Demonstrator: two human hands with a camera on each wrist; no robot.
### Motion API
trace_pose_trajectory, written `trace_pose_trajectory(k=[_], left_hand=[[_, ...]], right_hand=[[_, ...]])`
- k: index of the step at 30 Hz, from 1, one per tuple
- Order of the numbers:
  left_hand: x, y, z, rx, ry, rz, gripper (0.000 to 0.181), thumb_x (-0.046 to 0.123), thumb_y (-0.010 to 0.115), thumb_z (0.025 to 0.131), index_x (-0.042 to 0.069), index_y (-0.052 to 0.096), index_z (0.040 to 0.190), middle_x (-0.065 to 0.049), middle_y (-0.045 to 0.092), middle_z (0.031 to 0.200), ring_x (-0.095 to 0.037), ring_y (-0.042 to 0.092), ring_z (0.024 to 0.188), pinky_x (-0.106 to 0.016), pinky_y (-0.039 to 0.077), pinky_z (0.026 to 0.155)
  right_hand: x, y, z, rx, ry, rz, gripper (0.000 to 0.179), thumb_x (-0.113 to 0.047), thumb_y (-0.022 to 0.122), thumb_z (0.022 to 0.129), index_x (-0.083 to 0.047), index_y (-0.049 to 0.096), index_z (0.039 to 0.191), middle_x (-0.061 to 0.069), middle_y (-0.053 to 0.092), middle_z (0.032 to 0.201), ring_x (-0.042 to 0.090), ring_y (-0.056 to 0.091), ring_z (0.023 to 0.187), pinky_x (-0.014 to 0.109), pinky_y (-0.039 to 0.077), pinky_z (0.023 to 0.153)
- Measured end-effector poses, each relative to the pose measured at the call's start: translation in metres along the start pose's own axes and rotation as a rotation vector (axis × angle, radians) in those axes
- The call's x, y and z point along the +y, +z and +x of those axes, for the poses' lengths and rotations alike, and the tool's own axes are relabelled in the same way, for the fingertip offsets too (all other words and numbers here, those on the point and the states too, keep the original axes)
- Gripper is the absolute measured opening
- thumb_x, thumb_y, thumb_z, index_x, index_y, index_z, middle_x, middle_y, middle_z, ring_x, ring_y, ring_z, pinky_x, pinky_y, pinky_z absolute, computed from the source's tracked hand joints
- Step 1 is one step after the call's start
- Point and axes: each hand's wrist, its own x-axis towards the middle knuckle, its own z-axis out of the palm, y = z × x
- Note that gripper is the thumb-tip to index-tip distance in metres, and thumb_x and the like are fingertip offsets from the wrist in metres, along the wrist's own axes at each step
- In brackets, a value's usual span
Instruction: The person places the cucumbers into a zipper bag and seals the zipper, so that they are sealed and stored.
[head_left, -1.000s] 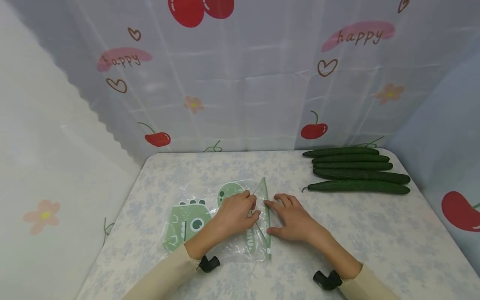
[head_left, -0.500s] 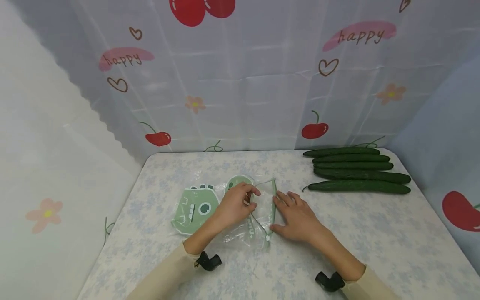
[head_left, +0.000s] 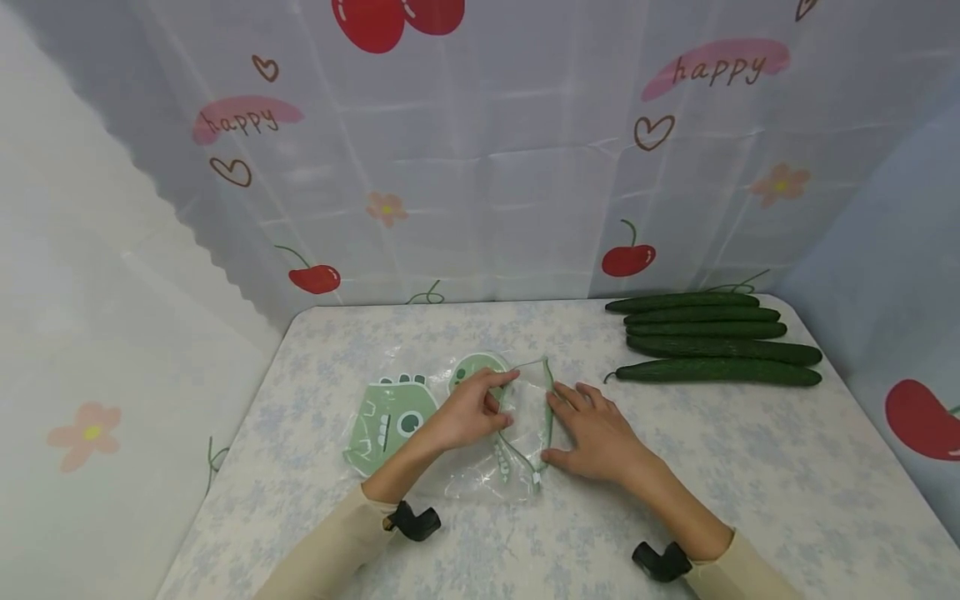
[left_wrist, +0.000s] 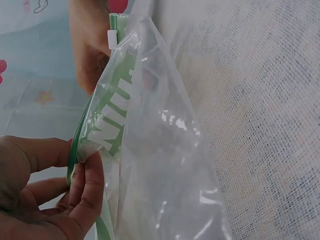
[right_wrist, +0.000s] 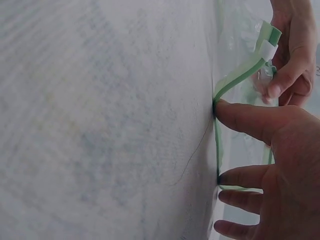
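A clear plastic slider bag (head_left: 390, 429) with green dinosaur prints lies on the table, its green-edged mouth facing right and parted. My left hand (head_left: 468, 410) pinches the upper lip of the mouth between thumb and fingers, lifting it off the lower one; the left wrist view shows the green strip (left_wrist: 75, 137) in that grip. Fingers spread, my right hand (head_left: 596, 429) presses the lower lip against the table with its fingertips (right_wrist: 227, 112). The white slider (head_left: 536, 478) sits at the near corner of the mouth.
Several dark green cucumbers (head_left: 723, 373) lie side by side at the table's back right. A patterned cloth (head_left: 592, 537) covers the table. Printed curtains (head_left: 487, 192) hang behind it and at both sides.
The bag has shifted slightly right and away from me. Its mouth has widened between my hands, and my right hand has moved a little to the right.
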Motion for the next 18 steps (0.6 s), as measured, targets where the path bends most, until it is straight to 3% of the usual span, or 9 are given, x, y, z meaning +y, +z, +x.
trace_pose_trajectory(k=[7,14,18], left_hand=[[-0.002,-0.002,-0.001,-0.002,-0.012,-0.171,0.076,-0.001,0.082,0.092,0.01,0.052,0.161,-0.013,0.06,0.129,-0.012,0.057,0.087,-0.017,0.054,0.073],[0.004,-0.008,-0.004,0.072,0.009,-0.205,0.073,0.0,0.082,0.092,0.017,0.057,0.158,-0.009,0.058,0.116,-0.012,0.056,0.086,-0.017,0.052,0.071],[0.007,-0.011,-0.006,0.064,-0.005,-0.281,0.074,-0.002,0.082,0.091,0.016,0.056,0.159,-0.008,0.056,0.116,-0.012,0.056,0.088,-0.017,0.053,0.072]], right_hand=[[0.001,0.0,0.001,-0.008,0.008,0.009,0.09,-0.052,0.082,0.091,-0.005,0.049,0.161,0.017,0.042,0.172,0.05,0.035,0.157,0.072,0.037,0.12],[0.003,0.001,0.002,0.005,0.021,0.016,0.091,-0.052,0.084,0.09,-0.007,0.05,0.161,0.014,0.042,0.172,0.049,0.036,0.158,0.072,0.036,0.12],[0.004,0.001,0.002,0.008,0.021,0.022,0.091,-0.052,0.085,0.089,-0.008,0.051,0.161,0.013,0.043,0.172,0.049,0.036,0.157,0.072,0.037,0.119]])
